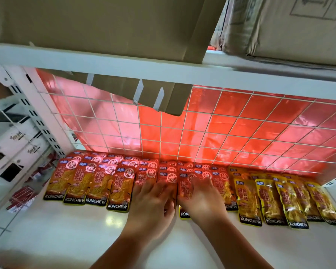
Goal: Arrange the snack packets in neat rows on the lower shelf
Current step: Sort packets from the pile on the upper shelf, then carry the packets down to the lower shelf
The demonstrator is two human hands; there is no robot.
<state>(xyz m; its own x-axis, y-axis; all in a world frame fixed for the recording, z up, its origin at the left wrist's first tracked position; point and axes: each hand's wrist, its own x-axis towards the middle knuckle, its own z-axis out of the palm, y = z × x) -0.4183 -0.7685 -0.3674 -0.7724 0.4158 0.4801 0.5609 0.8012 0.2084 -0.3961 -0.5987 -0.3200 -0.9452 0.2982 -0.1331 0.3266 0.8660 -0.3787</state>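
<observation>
Left hand (153, 200), right hand (201, 199) hiding packets (183, 188)

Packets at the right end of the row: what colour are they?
Yellow packets, clearest in the head view.

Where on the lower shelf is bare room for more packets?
Bare: the front strip of the lower shelf, from the packet ends to its near edge. Crowded: along the wire grid, red packets then yellow packets; left hand and right hand press there.
</observation>
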